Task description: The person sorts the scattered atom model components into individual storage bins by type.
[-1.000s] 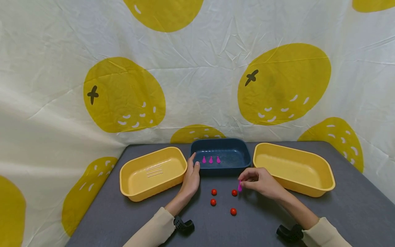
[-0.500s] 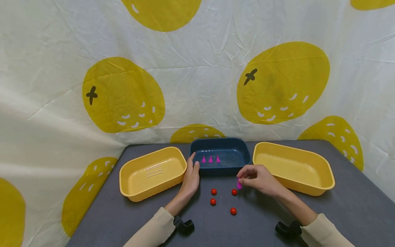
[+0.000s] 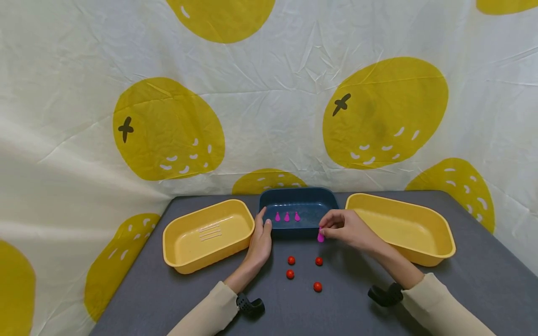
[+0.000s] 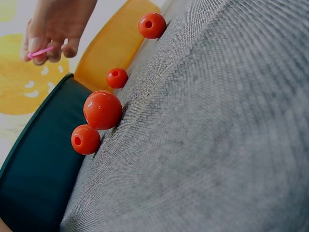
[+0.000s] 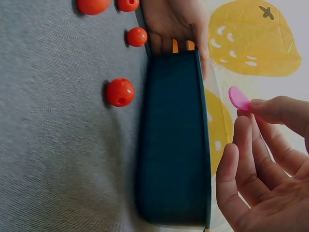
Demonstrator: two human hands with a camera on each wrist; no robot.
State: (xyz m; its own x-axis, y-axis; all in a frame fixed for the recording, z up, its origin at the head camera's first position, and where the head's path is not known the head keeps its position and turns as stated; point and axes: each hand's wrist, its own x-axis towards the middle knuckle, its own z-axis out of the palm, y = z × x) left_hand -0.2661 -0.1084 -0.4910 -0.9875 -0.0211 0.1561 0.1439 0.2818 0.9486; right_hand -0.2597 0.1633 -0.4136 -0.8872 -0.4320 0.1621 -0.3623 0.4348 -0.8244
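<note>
A small flat pink drop-shaped piece (image 3: pixel 321 237) is pinched between the thumb and fingertips of my right hand (image 3: pixel 349 228). In the head view it overlaps the front wall of the dark blue bin (image 3: pixel 290 233); the right wrist view shows the piece (image 5: pixel 237 98) beside the bin's rim, with the other fingers loosely bent. My left hand (image 3: pixel 259 245) rests with extended fingers against the bin's left end, thumb at the front corner. Inside the bin, three similar pink pieces (image 3: pixel 287 217) form a row toward the left.
Several red beads (image 3: pixel 319 261) with holes lie on the dark grey table (image 3: pixel 277 312) in front of the bin. A yellow bin (image 3: pixel 185 268) with several thin pale sticks (image 3: pixel 210 232) stands left. Another yellow bin (image 3: pixel 424 259) stands right. A fruit-print cloth (image 3: pixel 269 126) hangs behind.
My right hand has risen from beside the beads toward the blue bin's front wall, carrying the pink piece up and slightly left. The left hand has stayed at the bin's left end.
</note>
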